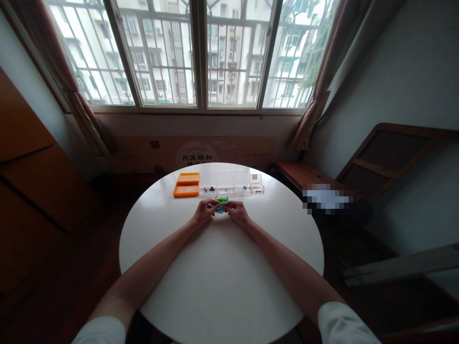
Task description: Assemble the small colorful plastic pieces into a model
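A small heap of green and blue beads (221, 201) lies on the round white table (222, 277), toward its far side. My left hand (205, 212) and my right hand (237, 212) meet over the near edge of the heap, fingers curled and pinched together. What they pinch is too small to make out. Just behind the beads stand clear plastic boxes (233, 184) in a row, some with small dark pieces inside. An orange tray (187, 186) sits at the left end of that row.
A wide barred window fills the wall beyond the table, with curtains at both sides. A wooden cabinet stands at the left. A wooden bench (304, 174) and a leaning wooden frame (394, 157) are at the right.
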A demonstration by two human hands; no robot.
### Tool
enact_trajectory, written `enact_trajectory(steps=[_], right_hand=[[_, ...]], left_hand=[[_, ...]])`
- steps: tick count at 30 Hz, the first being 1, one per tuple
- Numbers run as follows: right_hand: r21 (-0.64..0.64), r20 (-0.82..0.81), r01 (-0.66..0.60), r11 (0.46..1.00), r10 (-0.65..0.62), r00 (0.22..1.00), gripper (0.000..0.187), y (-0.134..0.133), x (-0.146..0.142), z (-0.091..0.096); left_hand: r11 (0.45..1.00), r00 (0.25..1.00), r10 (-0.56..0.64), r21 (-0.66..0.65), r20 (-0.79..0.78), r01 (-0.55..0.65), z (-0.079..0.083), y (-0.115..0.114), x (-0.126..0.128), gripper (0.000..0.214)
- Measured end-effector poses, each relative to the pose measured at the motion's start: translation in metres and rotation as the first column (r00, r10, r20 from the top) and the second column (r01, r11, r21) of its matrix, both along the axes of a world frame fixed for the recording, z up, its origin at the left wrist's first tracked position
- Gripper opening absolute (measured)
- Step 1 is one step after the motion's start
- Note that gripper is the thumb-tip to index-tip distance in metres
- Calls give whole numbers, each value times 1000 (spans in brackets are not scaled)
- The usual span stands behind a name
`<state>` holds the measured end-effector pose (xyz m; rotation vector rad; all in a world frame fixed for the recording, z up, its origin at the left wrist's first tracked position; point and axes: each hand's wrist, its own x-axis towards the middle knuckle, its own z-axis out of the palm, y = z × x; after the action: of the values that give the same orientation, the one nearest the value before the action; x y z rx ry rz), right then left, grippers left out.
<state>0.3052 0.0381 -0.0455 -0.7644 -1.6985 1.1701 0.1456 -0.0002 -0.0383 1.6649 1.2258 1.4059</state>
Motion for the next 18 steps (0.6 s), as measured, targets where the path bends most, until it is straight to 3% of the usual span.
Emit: enact_trajectory(steps=[18], right_hand=[[-18,1,16,1000,-16,1000,25,-1,-2,0]], left_hand=[[999,998,-34,-17,-57,33,1,-2,-1,38]])
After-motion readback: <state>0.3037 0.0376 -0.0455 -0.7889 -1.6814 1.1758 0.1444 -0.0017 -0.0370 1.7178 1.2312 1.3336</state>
